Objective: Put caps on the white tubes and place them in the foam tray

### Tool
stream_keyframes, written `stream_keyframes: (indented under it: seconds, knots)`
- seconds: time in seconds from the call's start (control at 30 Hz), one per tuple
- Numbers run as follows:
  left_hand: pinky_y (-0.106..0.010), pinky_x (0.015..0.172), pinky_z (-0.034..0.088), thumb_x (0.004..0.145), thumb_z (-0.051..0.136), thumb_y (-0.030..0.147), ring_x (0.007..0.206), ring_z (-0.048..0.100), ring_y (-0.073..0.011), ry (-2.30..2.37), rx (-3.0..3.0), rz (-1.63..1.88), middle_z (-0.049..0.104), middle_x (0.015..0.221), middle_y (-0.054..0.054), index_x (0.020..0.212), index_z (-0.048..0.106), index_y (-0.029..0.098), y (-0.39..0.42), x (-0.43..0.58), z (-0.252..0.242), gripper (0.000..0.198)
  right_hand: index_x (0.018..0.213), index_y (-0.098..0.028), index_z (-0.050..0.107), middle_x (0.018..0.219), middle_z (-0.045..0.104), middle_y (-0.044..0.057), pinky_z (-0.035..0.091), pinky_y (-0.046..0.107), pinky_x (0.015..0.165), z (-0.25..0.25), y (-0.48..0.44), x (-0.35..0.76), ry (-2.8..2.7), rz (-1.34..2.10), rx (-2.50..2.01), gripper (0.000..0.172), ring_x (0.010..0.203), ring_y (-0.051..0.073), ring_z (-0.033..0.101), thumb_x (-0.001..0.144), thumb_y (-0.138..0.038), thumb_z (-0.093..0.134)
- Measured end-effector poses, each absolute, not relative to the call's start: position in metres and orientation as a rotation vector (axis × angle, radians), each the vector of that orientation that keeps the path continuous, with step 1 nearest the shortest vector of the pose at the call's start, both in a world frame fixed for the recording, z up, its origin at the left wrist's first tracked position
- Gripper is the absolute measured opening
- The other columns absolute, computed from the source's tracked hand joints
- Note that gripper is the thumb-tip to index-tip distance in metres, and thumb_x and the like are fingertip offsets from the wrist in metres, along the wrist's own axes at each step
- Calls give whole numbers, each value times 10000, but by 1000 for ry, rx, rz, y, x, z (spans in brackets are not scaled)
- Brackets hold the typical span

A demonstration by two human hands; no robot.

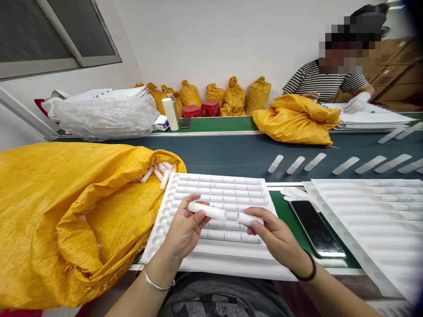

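My left hand grips a white plastic tube by its left end, holding it level over a white moulded tray. My right hand pinches a second white tube just to the right, nearly end to end with the first. The tray's upper grooves hold several white tubes; the front grooves look bare. A large yellow woven sack lies open at my left, with loose white tubes spilling at its mouth.
A black phone lies right of the tray, beside a stack of white trays. Several tubes lie spaced on the dark conveyor belt. Across it, a person in a striped shirt works by another yellow sack. Yellow sacks line the wall.
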State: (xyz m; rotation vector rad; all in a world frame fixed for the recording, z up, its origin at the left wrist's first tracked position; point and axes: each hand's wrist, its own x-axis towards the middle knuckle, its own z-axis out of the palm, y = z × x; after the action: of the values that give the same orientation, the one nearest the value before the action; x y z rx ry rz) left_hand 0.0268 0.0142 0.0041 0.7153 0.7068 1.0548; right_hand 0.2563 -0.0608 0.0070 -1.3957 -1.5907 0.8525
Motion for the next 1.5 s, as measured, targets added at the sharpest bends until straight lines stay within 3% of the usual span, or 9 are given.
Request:
stream_keyframes:
  seconds: [0.07,0.17,0.27,0.4,0.73,1.07,1.23,1.37,1.5]
  knots:
    - [-244,783,526,631,811,296,837,647,-109,758,774,1045,677,924,-5,922,545,199,11,30,2,406,1134,-212,564,818,637,33,544,266,623,9,-51,243,-1531,886,-1278,253,660,138,623,933,-323,457]
    - [-240,729,517,642,798,298,794,638,-128,913,1078,1021,686,870,-18,851,603,169,11,24,-1,314,1143,-231,593,1042,631,79,531,323,812,16,-38,241,-1665,724,-1170,246,935,185,623,921,-253,492]
    - [-247,652,506,723,731,330,729,630,-148,1060,1479,866,698,860,-38,953,667,168,13,11,4,289,1202,-237,582,1220,546,104,483,353,916,27,-30,248,-1964,646,-1078,315,1122,203,540,932,-175,433]
    - [-293,721,521,836,608,354,848,655,-201,1017,1866,688,706,982,-63,1116,656,195,12,3,17,325,1259,-199,502,1150,589,111,495,355,870,32,-24,252,-2123,607,-1087,339,1032,196,577,929,-175,430]
    - [-328,800,518,864,560,120,917,605,-190,817,2524,1156,659,1009,-92,1250,527,190,9,6,19,394,1134,-173,569,787,639,43,502,267,629,25,-19,247,-1890,800,-1218,326,680,142,596,950,-399,423]
    - [-321,799,502,804,586,3,945,587,-174,711,2647,1319,650,1034,-75,1288,506,220,10,7,19,537,1037,-131,593,744,621,37,511,228,581,27,-20,236,-1548,1354,-1117,344,603,101,579,927,-433,469]
    - [-308,800,511,797,575,-12,939,598,-167,698,2611,1332,656,1005,-78,1299,492,196,8,10,11,550,1014,-137,582,739,626,38,509,236,572,27,-25,228,-1440,1431,-1113,358,589,104,576,905,-466,491]
    - [-309,816,510,833,528,9,933,601,-165,592,2693,1132,663,1018,-78,1341,439,195,9,4,3,548,1001,-163,635,808,649,49,494,250,608,16,-23,225,-1735,1407,-1188,314,650,123,586,904,-429,499]
    - [-397,990,437,831,627,271,1176,511,-252,729,2782,621,559,1277,-128,1378,393,176,47,-16,-6,603,939,-189,693,870,646,55,475,283,706,-4,3,243,-2205,906,-1418,227,773,172,591,772,-342,675]
